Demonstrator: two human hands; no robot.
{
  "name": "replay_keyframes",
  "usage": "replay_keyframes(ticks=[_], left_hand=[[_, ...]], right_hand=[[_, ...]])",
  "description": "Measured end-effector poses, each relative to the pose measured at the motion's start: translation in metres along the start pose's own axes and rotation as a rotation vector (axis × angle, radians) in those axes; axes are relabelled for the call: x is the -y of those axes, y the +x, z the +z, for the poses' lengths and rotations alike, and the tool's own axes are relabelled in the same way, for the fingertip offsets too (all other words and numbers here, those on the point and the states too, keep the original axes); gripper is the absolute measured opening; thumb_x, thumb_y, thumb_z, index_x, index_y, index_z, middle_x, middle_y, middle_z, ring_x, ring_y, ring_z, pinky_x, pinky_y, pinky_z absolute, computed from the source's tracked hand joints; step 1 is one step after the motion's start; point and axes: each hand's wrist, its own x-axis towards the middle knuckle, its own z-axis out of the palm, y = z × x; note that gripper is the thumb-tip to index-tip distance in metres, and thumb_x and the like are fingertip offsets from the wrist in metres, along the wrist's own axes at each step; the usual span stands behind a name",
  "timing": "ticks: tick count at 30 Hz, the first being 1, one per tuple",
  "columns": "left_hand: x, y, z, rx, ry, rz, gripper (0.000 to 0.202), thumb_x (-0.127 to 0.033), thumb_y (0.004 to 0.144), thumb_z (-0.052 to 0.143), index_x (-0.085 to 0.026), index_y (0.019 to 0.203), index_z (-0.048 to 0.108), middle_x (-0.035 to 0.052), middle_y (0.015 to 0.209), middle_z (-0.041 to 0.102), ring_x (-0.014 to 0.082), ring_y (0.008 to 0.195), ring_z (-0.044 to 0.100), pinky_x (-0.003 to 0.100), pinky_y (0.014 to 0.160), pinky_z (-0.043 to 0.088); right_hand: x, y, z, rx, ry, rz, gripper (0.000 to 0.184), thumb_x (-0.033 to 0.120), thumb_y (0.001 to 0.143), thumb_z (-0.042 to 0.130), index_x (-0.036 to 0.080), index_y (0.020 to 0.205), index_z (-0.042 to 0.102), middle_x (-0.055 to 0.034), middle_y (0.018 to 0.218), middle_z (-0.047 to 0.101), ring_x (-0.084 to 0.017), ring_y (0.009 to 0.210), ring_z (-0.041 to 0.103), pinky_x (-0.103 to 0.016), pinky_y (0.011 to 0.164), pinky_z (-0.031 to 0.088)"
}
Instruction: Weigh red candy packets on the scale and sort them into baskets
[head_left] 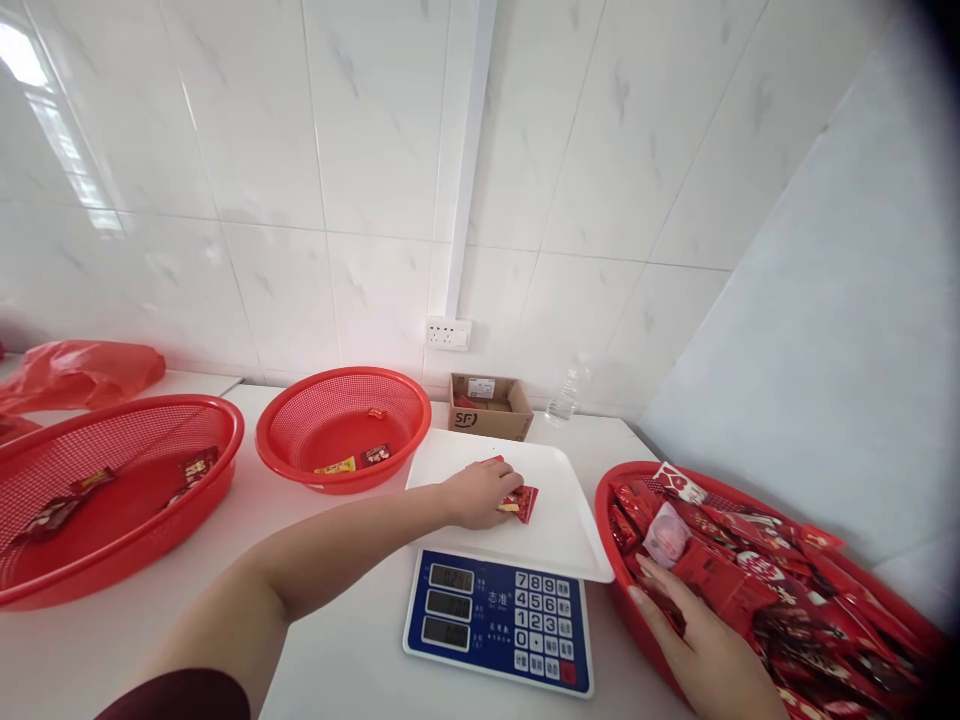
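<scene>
My left hand [480, 493] reaches over the white tray [555, 540] of a blue digital scale [499, 622], fingers curled on several red candy packets [523, 502] lying on the tray. My right hand [701, 640] lies flat, fingers spread, inside a red basket [622, 585] at the right, on top of a heap of red wrapped sweets [787, 590]. A pink-white packet [666, 533] sits just beyond its fingertips.
A round red mesh basket [300, 455] with a few packets stands behind the scale; a larger red basket [45, 590] sits at the left. A red plastic bag [82, 370], a small cardboard box [491, 410] and a clear bottle [566, 395] line the tiled wall.
</scene>
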Motion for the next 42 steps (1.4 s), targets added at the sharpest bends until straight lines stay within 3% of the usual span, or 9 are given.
replay_keyframes(ticks=[4, 8, 11, 15, 18, 27, 31, 36, 42], left_hand=[[0.002, -0.002, 0.0, -0.057, -0.033, -0.076, 0.039, -0.037, 0.083, 0.053, -0.019, 0.117, 0.049, 0.0109, 0.112, 0.06, 0.0252, 0.101, 0.058, 0.035, 0.084, 0.046], [0.006, 0.0, -0.003, -0.099, -0.042, -0.181, 0.043, -0.037, 0.087, 0.044, -0.017, 0.125, 0.043, 0.0139, 0.122, 0.055, 0.0276, 0.11, 0.053, 0.039, 0.091, 0.043], [0.01, 0.001, -0.008, -0.02, -0.053, -0.179, 0.05, -0.044, 0.084, 0.047, -0.018, 0.127, 0.044, 0.0143, 0.131, 0.051, 0.0294, 0.12, 0.046, 0.043, 0.096, 0.039], [0.009, 0.001, -0.011, 0.122, -0.054, -0.141, 0.075, -0.063, 0.074, 0.053, -0.026, 0.137, 0.035, 0.0123, 0.141, 0.042, 0.0324, 0.13, 0.035, 0.053, 0.101, 0.032], [0.005, 0.006, -0.01, 0.163, -0.02, -0.167, 0.08, -0.065, 0.07, 0.056, -0.029, 0.138, 0.034, 0.0139, 0.141, 0.042, 0.036, 0.132, 0.031, 0.06, 0.102, 0.025], [0.007, 0.023, -0.015, 0.252, 0.017, -0.239, 0.074, -0.061, 0.064, 0.062, -0.023, 0.126, 0.047, 0.0149, 0.117, 0.058, 0.0333, 0.106, 0.054, 0.043, 0.078, 0.048], [0.005, 0.018, -0.013, 0.195, 0.021, -0.25, 0.056, -0.051, 0.073, 0.056, -0.025, 0.122, 0.051, 0.0115, 0.112, 0.06, 0.0304, 0.103, 0.056, 0.041, 0.078, 0.048], [0.007, -0.002, -0.016, 0.076, 0.0, -0.305, 0.052, -0.05, 0.074, 0.056, -0.027, 0.121, 0.052, 0.0096, 0.113, 0.061, 0.0283, 0.102, 0.058, 0.037, 0.078, 0.048], [0.025, -0.046, -0.047, -0.188, 0.002, -0.446, 0.048, -0.047, 0.081, 0.052, -0.028, 0.125, 0.047, 0.0058, 0.127, 0.054, 0.0244, 0.109, 0.056, 0.031, 0.08, 0.047]], right_hand=[[-0.001, 0.001, 0.001, -0.027, 0.01, -0.027, 0.059, 0.063, 0.079, 0.036, 0.025, 0.117, 0.06, -0.0068, 0.119, 0.064, -0.028, 0.107, 0.061, -0.042, 0.087, 0.05], [-0.001, 0.001, 0.001, 0.005, 0.011, -0.011, 0.062, 0.064, 0.078, 0.034, 0.024, 0.12, 0.058, -0.0068, 0.122, 0.063, -0.028, 0.111, 0.059, -0.043, 0.091, 0.048], [-0.001, 0.001, 0.001, 0.0, 0.007, -0.018, 0.062, 0.064, 0.079, 0.034, 0.024, 0.119, 0.059, -0.0066, 0.122, 0.063, -0.028, 0.112, 0.058, -0.042, 0.09, 0.049], [-0.001, 0.0, 0.001, 0.007, -0.003, -0.003, 0.063, 0.064, 0.079, 0.033, 0.025, 0.121, 0.058, -0.006, 0.123, 0.062, -0.028, 0.112, 0.058, -0.042, 0.092, 0.048], [0.0, 0.001, 0.0, 0.004, -0.008, -0.01, 0.063, 0.064, 0.079, 0.034, 0.024, 0.121, 0.058, -0.0063, 0.121, 0.063, -0.028, 0.11, 0.059, -0.042, 0.09, 0.049], [0.0, 0.0, -0.001, 0.003, -0.015, -0.011, 0.062, 0.063, 0.079, 0.035, 0.024, 0.122, 0.058, -0.0065, 0.122, 0.062, -0.027, 0.112, 0.058, -0.04, 0.088, 0.05], [-0.003, 0.001, 0.002, 0.001, -0.014, -0.01, 0.063, 0.064, 0.08, 0.034, 0.025, 0.123, 0.057, -0.0062, 0.123, 0.062, -0.027, 0.113, 0.057, -0.04, 0.091, 0.049], [-0.006, 0.003, 0.005, 0.006, -0.007, -0.01, 0.064, 0.065, 0.079, 0.033, 0.025, 0.123, 0.057, -0.0057, 0.124, 0.061, -0.027, 0.112, 0.058, -0.042, 0.09, 0.05], [0.0, 0.001, 0.001, 0.016, -0.013, 0.002, 0.065, 0.064, 0.078, 0.032, 0.025, 0.122, 0.058, -0.0066, 0.124, 0.061, -0.028, 0.112, 0.058, -0.041, 0.091, 0.049]])
